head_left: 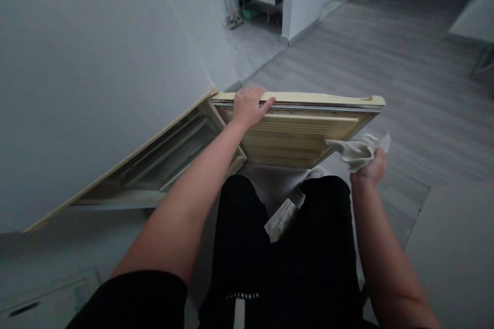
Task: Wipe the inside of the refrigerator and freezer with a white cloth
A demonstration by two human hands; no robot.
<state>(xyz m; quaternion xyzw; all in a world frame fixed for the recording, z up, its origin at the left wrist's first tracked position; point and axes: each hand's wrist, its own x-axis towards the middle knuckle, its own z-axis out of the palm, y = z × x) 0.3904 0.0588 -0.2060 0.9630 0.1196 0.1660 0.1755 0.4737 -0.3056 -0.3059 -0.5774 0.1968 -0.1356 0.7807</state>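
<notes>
A small yellowed refrigerator door (309, 133) stands swung open in front of me, its ribbed inner side facing me. My left hand (249, 105) rests on the door's top edge, fingers curled over it. My right hand (370, 167) is closed on a crumpled white cloth (357, 149) beside the door's lower right corner. The open refrigerator compartment (170, 157) with its shelves shows at the left, under a white top surface (96, 77).
My legs in black trousers (285, 252) fill the lower middle, with a white paper-like item (281, 218) on the floor between them. Grey wood flooring (386, 56) stretches ahead. A doorway with a mop (231, 5) is at the back. A white panel (455, 247) lies at lower right.
</notes>
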